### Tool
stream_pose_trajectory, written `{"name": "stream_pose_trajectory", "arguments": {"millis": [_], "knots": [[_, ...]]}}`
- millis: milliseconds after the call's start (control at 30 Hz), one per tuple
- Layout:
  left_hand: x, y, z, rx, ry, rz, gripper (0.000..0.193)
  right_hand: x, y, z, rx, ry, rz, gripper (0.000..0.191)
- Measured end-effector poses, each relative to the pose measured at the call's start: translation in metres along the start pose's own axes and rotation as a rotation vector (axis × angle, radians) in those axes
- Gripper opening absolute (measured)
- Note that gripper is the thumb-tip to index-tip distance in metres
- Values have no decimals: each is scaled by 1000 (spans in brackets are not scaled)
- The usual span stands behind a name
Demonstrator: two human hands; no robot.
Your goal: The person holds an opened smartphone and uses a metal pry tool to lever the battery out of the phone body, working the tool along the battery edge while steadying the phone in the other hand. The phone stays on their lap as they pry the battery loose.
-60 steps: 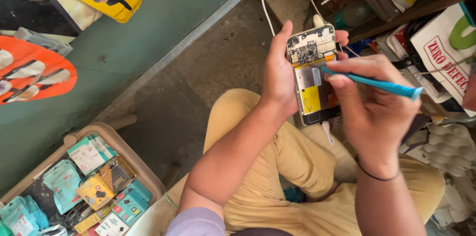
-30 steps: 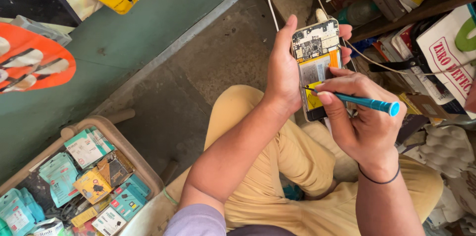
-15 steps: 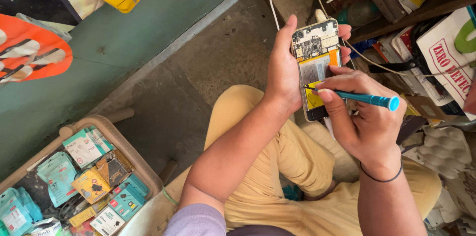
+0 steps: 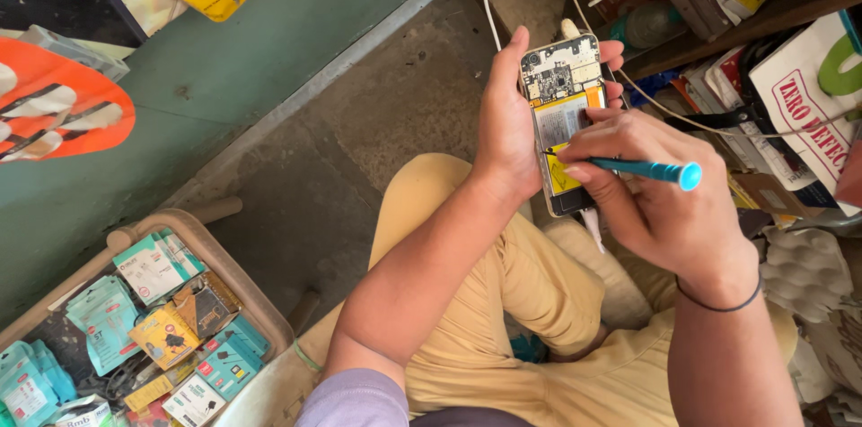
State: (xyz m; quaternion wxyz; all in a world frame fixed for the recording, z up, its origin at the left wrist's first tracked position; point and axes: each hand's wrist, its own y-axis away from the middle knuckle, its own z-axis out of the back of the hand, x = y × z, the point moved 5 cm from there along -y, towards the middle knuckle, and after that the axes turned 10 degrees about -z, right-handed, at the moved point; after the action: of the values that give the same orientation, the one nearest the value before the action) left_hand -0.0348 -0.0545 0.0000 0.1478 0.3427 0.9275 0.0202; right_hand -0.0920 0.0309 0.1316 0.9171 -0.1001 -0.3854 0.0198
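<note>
Mustard-yellow trousers point(image 4: 539, 301), a lilac short sleeve point(image 4: 359, 400), and a thin dark wristband point(image 4: 718, 301).

Bright, even daylight, soft shadows, sharp focus, slight edge distortion.

Opened phone point(image 4: 564, 122), circuit board and yellow-labelled battery exposed, upright, teal screwdriver point(image 4: 642, 168) tip on battery

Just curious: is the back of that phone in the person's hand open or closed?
Open: the slim rectangular phone, held by the left hand, shows bare circuit board and battery, no back cover.
</note>
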Motion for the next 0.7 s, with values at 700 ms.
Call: {"name": "stream_pose_trajectory", "arguments": {"millis": [700], "knots": [[-2,-2,6,-62,-59,-2,75,12,-8,7,4,47,-72,21]]}}
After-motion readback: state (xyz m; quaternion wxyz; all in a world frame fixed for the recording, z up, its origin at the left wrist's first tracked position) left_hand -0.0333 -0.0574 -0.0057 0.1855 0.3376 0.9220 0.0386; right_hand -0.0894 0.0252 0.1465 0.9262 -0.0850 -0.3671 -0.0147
